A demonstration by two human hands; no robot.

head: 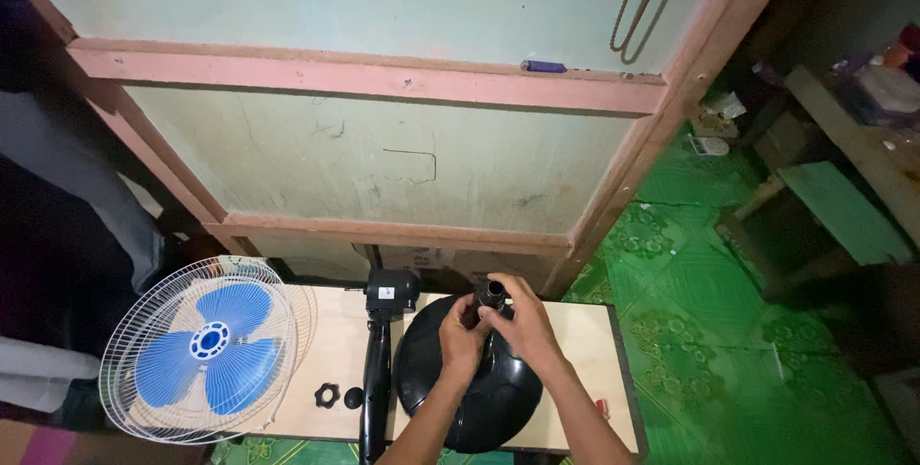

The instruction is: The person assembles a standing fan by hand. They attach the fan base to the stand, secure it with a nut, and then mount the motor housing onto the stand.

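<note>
While both forearms reach forward, left hand (461, 338) and right hand (520, 323) clasp the black fan base (470, 407).

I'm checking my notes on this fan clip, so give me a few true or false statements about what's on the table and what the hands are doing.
1. Both hands, left hand and right hand, grip the black tube on the round black base. True.
2. The fan blades are red. False: blue, inside a white wire guard.
3. A black ring nut lies on the wooden table. True.
4. The floor is bare concrete. False: green patterned.
</note>
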